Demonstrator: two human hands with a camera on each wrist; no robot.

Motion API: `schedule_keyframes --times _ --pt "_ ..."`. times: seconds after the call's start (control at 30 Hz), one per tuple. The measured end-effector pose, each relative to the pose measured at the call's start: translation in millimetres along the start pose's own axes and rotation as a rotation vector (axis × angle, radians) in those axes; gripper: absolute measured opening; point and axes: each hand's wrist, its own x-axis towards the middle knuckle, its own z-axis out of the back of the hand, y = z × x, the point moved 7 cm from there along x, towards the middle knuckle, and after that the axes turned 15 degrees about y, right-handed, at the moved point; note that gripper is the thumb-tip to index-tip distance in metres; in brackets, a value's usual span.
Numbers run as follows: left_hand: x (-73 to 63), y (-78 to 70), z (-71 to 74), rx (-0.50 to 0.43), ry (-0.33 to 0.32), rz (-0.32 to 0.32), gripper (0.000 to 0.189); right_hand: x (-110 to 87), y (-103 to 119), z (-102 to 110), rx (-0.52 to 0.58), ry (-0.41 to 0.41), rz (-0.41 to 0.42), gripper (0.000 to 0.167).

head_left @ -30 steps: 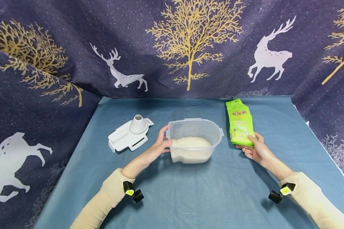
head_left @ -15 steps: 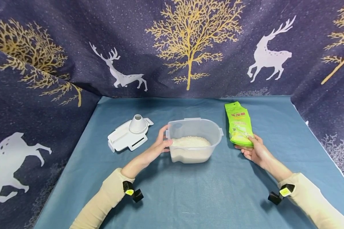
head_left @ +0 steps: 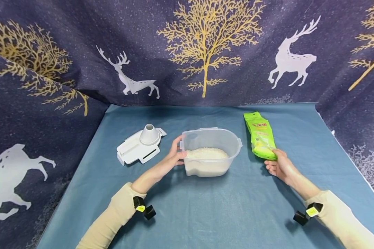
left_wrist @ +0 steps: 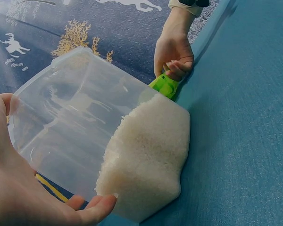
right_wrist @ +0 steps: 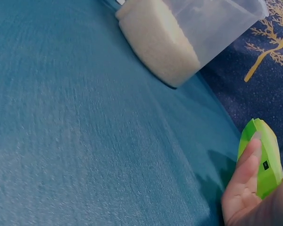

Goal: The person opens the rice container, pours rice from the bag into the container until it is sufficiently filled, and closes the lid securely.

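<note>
A clear plastic container stands in the middle of the table, partly filled with white rice. My left hand holds its left end, thumb at the near side of the rim and fingers round the far side; the left wrist view shows this hand spread along the wall. To the right lies a bright green printed bag, slim and slightly creased. Its near end is pinched by my right hand, thumb on top and fingers below. In the right wrist view the fingers partly cover the bag.
Left of the container lies a white lid with side clips, and a white cone-shaped piece stands on it. Blue cloth covers the table. A dark curtain with deer and trees rises behind.
The green bag's far end has come down a little, and the bag has turned slightly. My right fingers have drawn back from under its near end. The left hand and container stay put.
</note>
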Motion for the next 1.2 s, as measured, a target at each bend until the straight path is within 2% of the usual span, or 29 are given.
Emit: schedule_keyframes --times 0.13,0.23,0.37,0.43,0.57,0.73,0.8,0.87,1.0,1.1,1.2 --pt "0.1 -0.6 -0.6 0.0 0.01 -0.003 0.077 -6.7 0.8 0.3 -0.037 -0.03 0.014 0.067" --pt "-0.3 -1.2 -0.2 0.005 0.017 -0.011 0.077 -12.3 3.2 -0.2 -0.035 -0.05 0.054 0.054" --pt "-1.6 -3.1 0.7 0.013 0.035 -0.011 0.077 -19.6 11.4 -3.9 -0.042 -0.083 0.167 0.023" --pt "-3.4 -5.0 1.0 0.014 0.049 -0.001 0.076 -22.8 17.8 -7.6 -0.089 -0.111 0.235 0.017" --pt "-10.9 -13.0 1.3 0.052 0.075 0.027 0.073 -26.3 29.7 -20.0 -0.198 -0.14 0.313 0.029" --pt "-19.8 -25.9 1.2 0.151 0.101 0.059 0.071 -27.5 34.7 -35.6 -0.232 -0.133 0.311 0.041" --pt "-21.1 -27.9 2.2 0.179 0.105 0.064 0.072 -26.7 36.0 -41.5 -0.231 -0.146 0.314 0.027" --pt "-21.4 -28.2 4.0 0.192 0.103 0.07 0.073 -24.5 37.3 -49.0 -0.244 -0.146 0.319 0.022" --pt "-21.6 -28.3 6.5 0.213 0.099 0.074 0.076 -18.3 40.3 -67.7 -0.304 -0.082 0.312 0.027" --pt "-21.9 -29.9 7.5 0.221 0.099 0.05 0.075 -13.4 44.4 -82.6 -0.377 -0.016 0.327 0.031" --pt "-23.6 -32.9 10.8 0.24 0.079 0.009 0.067 -9.9 49.9 -95.6 -0.396 0.025 0.355 0.032"
